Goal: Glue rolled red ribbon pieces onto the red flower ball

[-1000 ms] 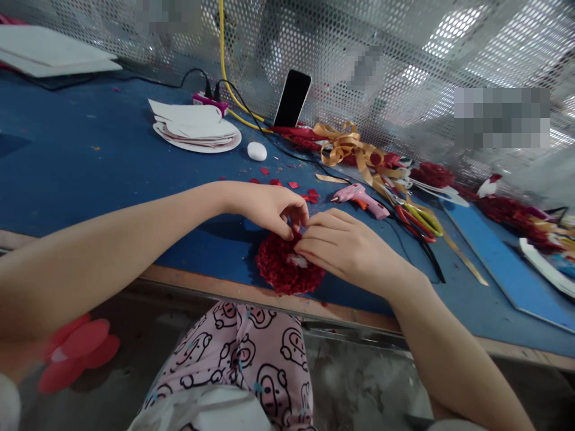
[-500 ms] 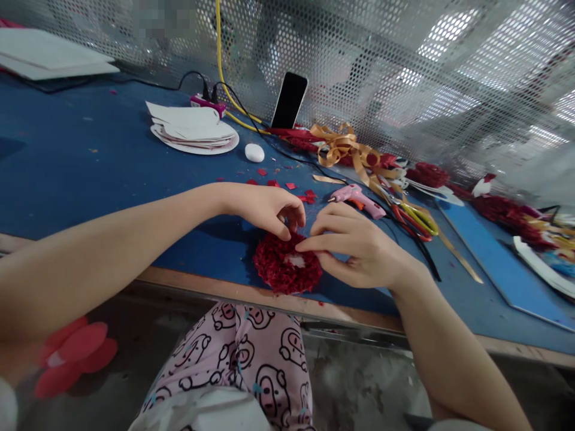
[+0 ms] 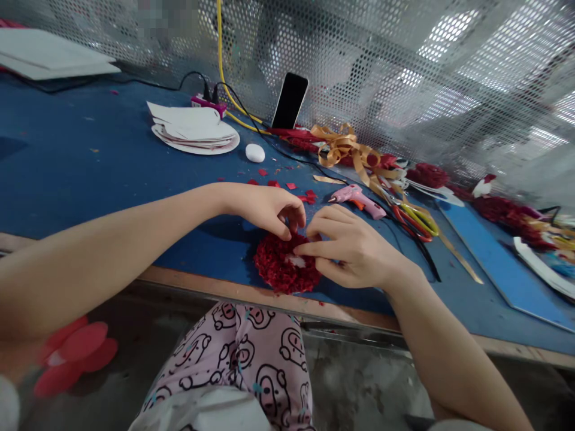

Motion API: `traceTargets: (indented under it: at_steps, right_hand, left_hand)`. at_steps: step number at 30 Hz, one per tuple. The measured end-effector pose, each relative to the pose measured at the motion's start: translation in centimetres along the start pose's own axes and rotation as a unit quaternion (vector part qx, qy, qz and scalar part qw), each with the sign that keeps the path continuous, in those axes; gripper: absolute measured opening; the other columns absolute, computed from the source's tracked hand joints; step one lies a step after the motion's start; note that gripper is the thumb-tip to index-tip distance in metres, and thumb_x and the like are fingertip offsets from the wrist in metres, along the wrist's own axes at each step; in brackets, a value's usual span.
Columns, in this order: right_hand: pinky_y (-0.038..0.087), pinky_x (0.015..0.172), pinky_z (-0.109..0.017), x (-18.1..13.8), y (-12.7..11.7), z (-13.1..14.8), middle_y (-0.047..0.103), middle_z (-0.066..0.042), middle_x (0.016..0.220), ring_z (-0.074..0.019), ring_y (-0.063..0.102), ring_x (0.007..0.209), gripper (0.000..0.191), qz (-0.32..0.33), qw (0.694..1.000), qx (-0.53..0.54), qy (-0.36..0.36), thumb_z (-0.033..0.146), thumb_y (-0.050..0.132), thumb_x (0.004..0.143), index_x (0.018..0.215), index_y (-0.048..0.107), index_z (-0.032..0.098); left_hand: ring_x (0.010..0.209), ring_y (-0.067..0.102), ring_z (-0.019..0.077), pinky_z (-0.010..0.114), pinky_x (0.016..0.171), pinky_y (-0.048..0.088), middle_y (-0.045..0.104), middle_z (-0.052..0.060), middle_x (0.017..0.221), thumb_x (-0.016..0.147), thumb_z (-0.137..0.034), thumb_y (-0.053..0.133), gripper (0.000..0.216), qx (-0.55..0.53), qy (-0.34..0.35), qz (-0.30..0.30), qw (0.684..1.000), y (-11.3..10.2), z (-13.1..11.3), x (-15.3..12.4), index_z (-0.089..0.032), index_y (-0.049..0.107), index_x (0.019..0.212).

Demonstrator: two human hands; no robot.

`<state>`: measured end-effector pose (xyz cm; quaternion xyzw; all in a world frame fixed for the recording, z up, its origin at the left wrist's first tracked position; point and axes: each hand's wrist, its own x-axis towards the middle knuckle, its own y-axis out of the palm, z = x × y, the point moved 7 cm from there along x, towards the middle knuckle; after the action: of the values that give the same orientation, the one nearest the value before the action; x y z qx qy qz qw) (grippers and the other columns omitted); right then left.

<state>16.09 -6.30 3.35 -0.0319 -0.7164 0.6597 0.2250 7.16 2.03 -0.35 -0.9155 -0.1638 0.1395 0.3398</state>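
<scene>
A round dark-red ruffled disc (image 3: 281,269) with a small white bare patch near its middle lies on the blue table (image 3: 90,161) close to the front edge. My left hand (image 3: 265,206) hovers over its far rim with fingers curled in a pinch. Over the disc's right side my right hand (image 3: 350,245) has its thumb and forefinger pressed together on the red ruffles by the white patch. What my left fingertips pinch is too small to name.
A pink glue gun (image 3: 359,200) lies just beyond my right hand, with scissors (image 3: 415,221) and gold ribbon (image 3: 345,146) to its right. Red scraps (image 3: 291,187), a white oval (image 3: 255,152), a stack of white card shapes (image 3: 193,129) and a propped phone (image 3: 290,100) stand farther back.
My right hand slid slightly left and lower, its fingertips now down on the disc near the white patch. My left hand has barely moved.
</scene>
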Motion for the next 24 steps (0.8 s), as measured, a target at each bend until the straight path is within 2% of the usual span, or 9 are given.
traceTargets:
  at_steps: [11, 18, 24]
  right_hand:
    - [0.046, 0.078, -0.038, 0.05, -0.01, 0.43, 0.065, -0.007, 0.086, -0.0199, 0.053, 0.083, 0.029, -0.013, 1.0, -0.011, -0.017, 0.011, 0.051, 0.087, 0.098, 0.076, 0.02]
    - [0.046, 0.078, -0.038, 0.09, -0.01, 0.39, 0.064, -0.008, 0.084, -0.021, 0.053, 0.084, 0.027, -0.008, 0.999, -0.046, -0.019, 0.013, 0.051, 0.088, 0.095, 0.076, 0.019]
    - [0.047, 0.079, -0.038, 0.18, 0.0, 0.62, 0.065, -0.007, 0.083, -0.021, 0.054, 0.085, 0.025, -0.01, 0.997, -0.068, -0.025, 0.013, 0.051, 0.088, 0.09, 0.075, 0.018]
  left_hand:
    - [0.105, 0.06, 0.023, 0.035, 0.091, 0.045, 0.067, 0.01, 0.119, 0.074, -0.032, 0.064, 0.05, 0.01, -0.003, 0.01, 1.0, 0.08, 0.01, 0.06, -0.015, 0.061, 0.121]
    - [0.103, 0.061, 0.0208, 0.031, 0.088, 0.046, 0.068, 0.009, 0.118, 0.075, -0.031, 0.064, 0.045, 0.022, -0.003, 0.006, 1.0, -0.02, 0.0, 0.07, -0.015, 0.061, 0.117]
    - [0.105, 0.06, 0.0224, 0.032, 0.09, 0.046, 0.068, 0.009, 0.118, 0.075, -0.031, 0.064, 0.048, 0.033, -0.013, 0.008, 0.999, 0.02, -0.07, -0.01, -0.016, 0.061, 0.121]
